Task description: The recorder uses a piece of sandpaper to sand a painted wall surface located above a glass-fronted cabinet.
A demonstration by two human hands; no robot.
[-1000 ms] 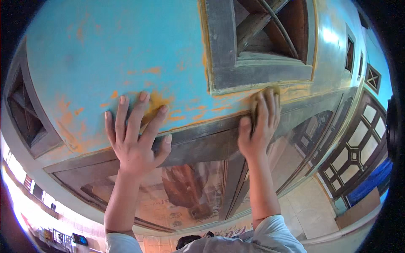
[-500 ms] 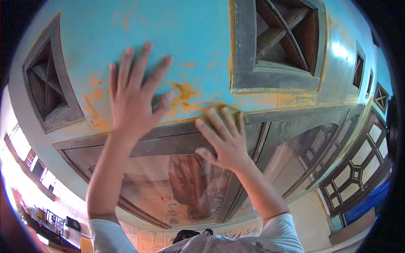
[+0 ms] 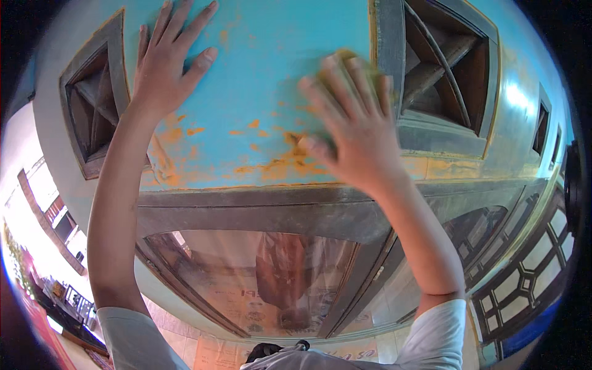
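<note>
My left hand (image 3: 161,80) lies against the turquoise wall (image 3: 259,68) at the upper left, palm in, fingers spread, holding nothing. Beside the right-hand vent, my right hand (image 3: 365,139) presses a yellow-green pad (image 3: 350,54) to the wall. Motion blurs its fingers, and they hide most of the pad, so its exact kind is unclear. Orange-yellow patches (image 3: 296,151) show through the paint below and between the hands.
Brown framed vents with crossed bars stand at the left (image 3: 92,105) and right (image 3: 444,68). Under the painted strip runs a dark wooden frame (image 3: 259,206) with reflecting glass panes (image 3: 209,262). A patterned wooden door (image 3: 524,277) is at the far right.
Both hands have moved up the wall, the left also leftward. My right hand has carried the pad from the wooden frame's upper edge up and rightward onto turquoise paint. The view has shifted slightly.
</note>
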